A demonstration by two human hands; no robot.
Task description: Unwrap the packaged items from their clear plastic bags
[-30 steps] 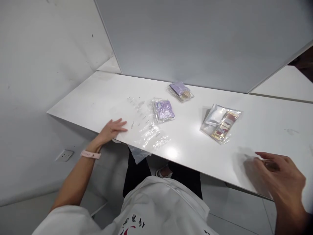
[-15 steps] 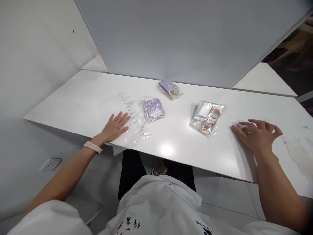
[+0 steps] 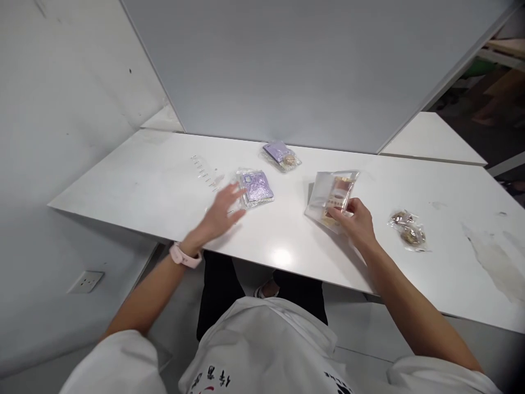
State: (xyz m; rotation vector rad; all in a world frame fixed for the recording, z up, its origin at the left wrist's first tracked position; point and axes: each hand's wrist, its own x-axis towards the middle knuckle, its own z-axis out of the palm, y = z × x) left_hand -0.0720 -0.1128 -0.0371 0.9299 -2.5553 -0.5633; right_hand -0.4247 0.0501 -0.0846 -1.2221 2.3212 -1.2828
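My right hand [image 3: 356, 221] pinches the near side of a clear plastic pouch [image 3: 321, 189], which is partly raised off the table. Inside it lies a gold and brown sachet [image 3: 343, 187], its lower part hidden by my fingers. My left hand [image 3: 219, 212] is open, slightly blurred, fingers spread toward a purple packet [image 3: 259, 186] in clear wrapping. Whether its fingertips touch that wrapping, I cannot tell. A thin clear plastic sheet with a row of marks [image 3: 202, 169] lies beyond and partly under the left hand.
Another purple packet [image 3: 275, 150] with a round tan piece lies near the grey partition [image 3: 279, 71]. At right are small clear packets with brown contents [image 3: 411, 234]. The white table [image 3: 123, 180] meets a wall at left; a pale torn patch [image 3: 492, 262] marks its right end.
My right hand has moved left from the table's right side and taken hold of the pouch, uncovering the small brown packets. My left hand has lifted off the plastic sheet and shifted right.
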